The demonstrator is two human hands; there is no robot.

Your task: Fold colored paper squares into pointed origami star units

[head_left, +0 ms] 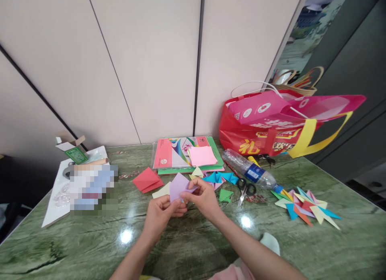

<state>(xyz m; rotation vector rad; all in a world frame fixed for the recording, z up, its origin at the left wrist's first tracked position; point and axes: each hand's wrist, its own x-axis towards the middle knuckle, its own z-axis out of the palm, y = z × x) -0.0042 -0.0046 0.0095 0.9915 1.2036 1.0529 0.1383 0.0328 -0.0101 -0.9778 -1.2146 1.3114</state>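
Observation:
Between my two hands is a piece of purple origami paper (178, 185), held just above the table. My left hand (161, 211) pinches its lower edge. With thumb and fingers, my right hand (203, 197) grips a folded flap on its right side. Behind the left fingers lies a pale yellow paper (162, 190), partly hidden. Farther left rests a folded red paper (147, 180). Close to the right hand are blue folded pieces (215, 178), a small green folded piece (225, 195) and black-handled scissors (243, 189).
Paper packs (169, 153) topped by pink square sheets (203, 155) lie against the wall. A plastic bottle (250, 169) lies in front of a red gift bag (250, 129). Colourful folded paper shapes (306, 205) are piled at right. A small green-and-white box (75, 152) stands at left.

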